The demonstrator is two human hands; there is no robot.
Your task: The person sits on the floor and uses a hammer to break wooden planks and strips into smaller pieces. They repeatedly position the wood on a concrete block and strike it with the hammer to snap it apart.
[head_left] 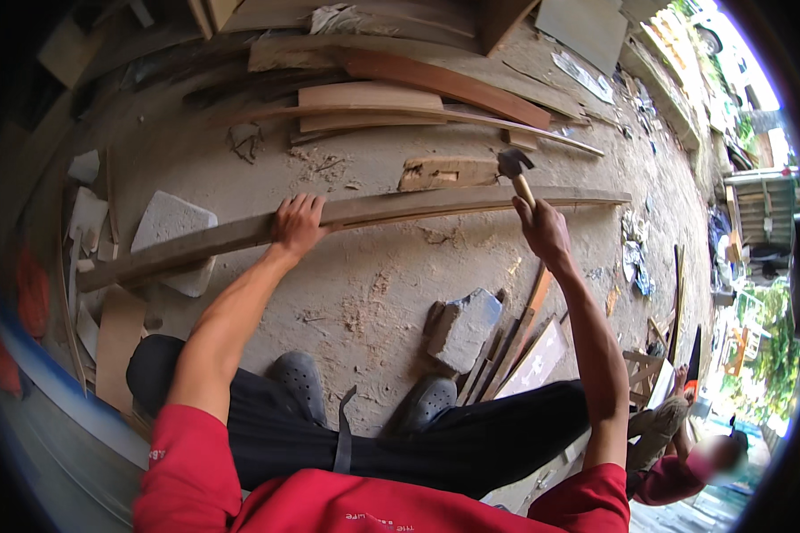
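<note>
A long wooden beam [400, 208] lies across in front of me. Its left part rests over a pale stone slab [171, 222]. My left hand [299, 222] is closed over the beam left of its middle, fingers on the far edge. In my right hand [543, 233] is a claw hammer [523, 184], gripped by its pale wooden handle. The dark hammer head sits just beyond the beam, by the right end of a short wood block [449, 172]. Whether the head touches that block I cannot tell.
Several planks [444, 84] are stacked on the far side. A grey concrete block [465, 330] and wood strips [523, 324] stand near my feet. Wood chips litter the dirt floor [356, 284]. At the right, another person [684, 462] sits near a handsaw [693, 364].
</note>
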